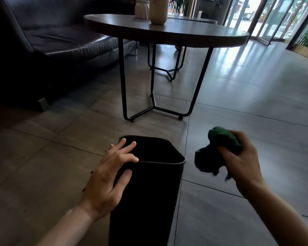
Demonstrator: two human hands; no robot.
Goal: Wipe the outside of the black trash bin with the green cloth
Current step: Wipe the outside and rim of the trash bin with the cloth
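My left hand (pixel 110 176) lay spread open against the black trash bin (pixel 146 192), fingertips (pixel 134 159) hooked over its near rim and the palm flat on the left wall, while my right hand (pixel 238 160) was closed around the bunched green cloth (pixel 219 153), held in the air just right of the bin and not touching it. The bin stood upright on the tiled floor (pixel 238 112), its mouth open toward me. I judged the main risk was the bin itself: a light, tall box steadied only by one hand at the rim could tip or skate on the smooth tile once the cloth pushed sideways. A wadded cloth could also smear rather than wipe, or snag the rim. The round desk (pixel 167 32) and dark sofa (pixel 52 41) stood well apart beyond.
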